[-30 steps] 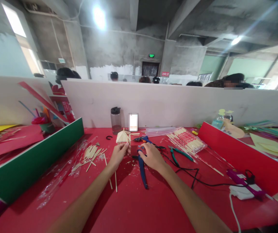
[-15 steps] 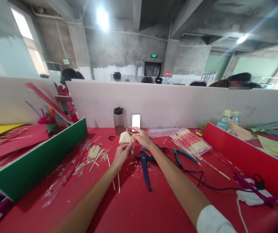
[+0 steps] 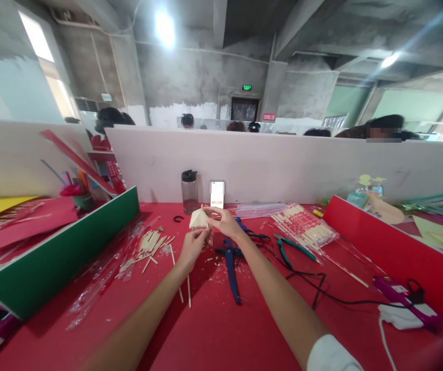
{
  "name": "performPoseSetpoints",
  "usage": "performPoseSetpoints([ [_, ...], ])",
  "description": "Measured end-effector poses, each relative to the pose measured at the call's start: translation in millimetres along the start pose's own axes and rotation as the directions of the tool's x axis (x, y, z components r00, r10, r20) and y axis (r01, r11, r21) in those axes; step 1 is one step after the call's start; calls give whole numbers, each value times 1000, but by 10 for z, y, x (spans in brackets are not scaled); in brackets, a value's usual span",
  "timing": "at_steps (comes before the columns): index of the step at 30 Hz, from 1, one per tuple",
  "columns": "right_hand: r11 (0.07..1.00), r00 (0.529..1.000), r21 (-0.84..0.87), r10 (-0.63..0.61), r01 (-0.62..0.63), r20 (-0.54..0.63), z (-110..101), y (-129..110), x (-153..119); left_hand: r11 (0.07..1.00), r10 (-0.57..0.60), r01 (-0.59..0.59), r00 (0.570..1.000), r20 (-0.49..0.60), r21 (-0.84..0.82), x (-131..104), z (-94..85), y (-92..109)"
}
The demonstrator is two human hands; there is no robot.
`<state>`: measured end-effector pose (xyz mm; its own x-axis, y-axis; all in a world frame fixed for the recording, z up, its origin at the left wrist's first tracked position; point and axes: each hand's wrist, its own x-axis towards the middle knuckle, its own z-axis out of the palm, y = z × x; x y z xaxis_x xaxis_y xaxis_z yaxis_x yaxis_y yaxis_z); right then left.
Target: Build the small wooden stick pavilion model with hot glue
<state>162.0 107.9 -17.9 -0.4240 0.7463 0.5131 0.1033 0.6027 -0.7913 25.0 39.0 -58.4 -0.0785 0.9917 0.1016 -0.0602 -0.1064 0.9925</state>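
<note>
A small model house (image 3: 198,219) made of pale wooden sticks, with a peaked roof, is held up over the red table. My left hand (image 3: 193,247) grips it from below with thumb and fingers closed. Around its right side, my right hand (image 3: 223,222) has its fingers curved against the roof and wall. Fingertips hide part of the house. Below the hands lies a blue-handled cutting tool (image 3: 231,270), among small wood scraps. Loose cut sticks (image 3: 153,245) form a pile to the left of my left hand.
A water bottle (image 3: 189,191) and a lit phone (image 3: 217,194) stand by the white partition (image 3: 283,159). Green-handled pliers (image 3: 294,250), bagged sticks (image 3: 304,224) and a black cable (image 3: 345,296) lie rightward. Green (image 3: 70,252) and red boards (image 3: 395,257) flank the table.
My right hand has lowered slightly and its fingers have closed in against the house. The left hand still holds the house in nearly the same place.
</note>
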Motion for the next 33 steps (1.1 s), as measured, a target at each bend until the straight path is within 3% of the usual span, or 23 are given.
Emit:
performPoseSetpoints([
  [7,999,999,19,-47,46,23,-26,-22,-24,999,46,-46,999,7,8,-4,6,3],
  [24,999,999,-14,-31,31,25,-8,-29,-53,999,8,-5,996,85,-39,23,-5,-31],
  [33,996,998,-66,-50,53,34,-32,25,-51,998,-19,24,997,76,-57,8,5,-42],
])
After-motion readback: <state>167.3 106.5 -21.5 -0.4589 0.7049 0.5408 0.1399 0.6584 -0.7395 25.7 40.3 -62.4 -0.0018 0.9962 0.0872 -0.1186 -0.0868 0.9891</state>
